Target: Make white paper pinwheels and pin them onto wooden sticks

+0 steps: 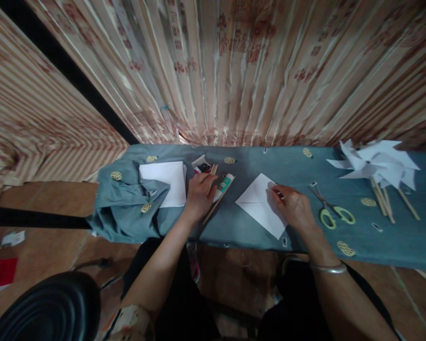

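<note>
My left hand (199,196) is over the supplies on the cloth, its thumb and fingers apart. Beside its fingertips lie a white and green glue tube (226,183) and a thin wooden stick (218,201). More short sticks (215,168) and a small opened packet with dark contents (203,166) show just behind that hand. A white square of paper (259,201) lies diagonally between my hands, with a crease line across it. At the paper's right corner my right hand (293,206) is closed; a small dark thing shows at its fingers, too small to name.
A stack of white paper (175,187) rests at the left, partly under bunched cloth. Green-handled scissors (330,208) lie open right of my right hand. Several paper pinwheels (376,163) on sticks lie farther right. A striped curtain (241,94) hangs behind the narrow cloth-covered table (241,232).
</note>
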The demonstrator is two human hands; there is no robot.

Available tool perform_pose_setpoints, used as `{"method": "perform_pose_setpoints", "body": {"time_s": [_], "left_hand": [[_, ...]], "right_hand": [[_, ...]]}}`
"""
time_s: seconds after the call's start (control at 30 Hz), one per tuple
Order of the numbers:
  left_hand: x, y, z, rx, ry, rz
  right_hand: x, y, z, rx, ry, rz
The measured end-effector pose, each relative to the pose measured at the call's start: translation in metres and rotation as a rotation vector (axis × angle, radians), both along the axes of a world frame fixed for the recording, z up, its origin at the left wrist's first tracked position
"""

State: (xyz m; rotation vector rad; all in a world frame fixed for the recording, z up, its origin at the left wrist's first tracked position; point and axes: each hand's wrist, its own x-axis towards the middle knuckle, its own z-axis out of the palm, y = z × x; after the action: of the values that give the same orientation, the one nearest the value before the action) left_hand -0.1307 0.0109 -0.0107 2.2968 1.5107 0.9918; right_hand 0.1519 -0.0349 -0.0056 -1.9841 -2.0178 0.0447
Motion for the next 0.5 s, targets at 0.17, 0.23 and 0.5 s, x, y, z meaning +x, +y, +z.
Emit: {"method": "perform_pose_setpoints", "body": {"time_s": [0.17, 0.23, 0.5], "left_hand": [[-0.026, 0.011, 0.001, 0.018, -0.055, 0.078], [-0.031, 0.011, 0.001, 0.006, -0.050, 0.091], [-0.033, 0.009, -0.001, -0.069, 0.060, 0.083]], "right_hand": [[-0.005, 0.000, -0.002, -0.009, 0.020, 0.027], [-0.006, -0.001, -0.002, -0.014, 0.026, 0.036], [-0.003, -0.001, -0.006, 0.002, 0.029, 0.055]]}}
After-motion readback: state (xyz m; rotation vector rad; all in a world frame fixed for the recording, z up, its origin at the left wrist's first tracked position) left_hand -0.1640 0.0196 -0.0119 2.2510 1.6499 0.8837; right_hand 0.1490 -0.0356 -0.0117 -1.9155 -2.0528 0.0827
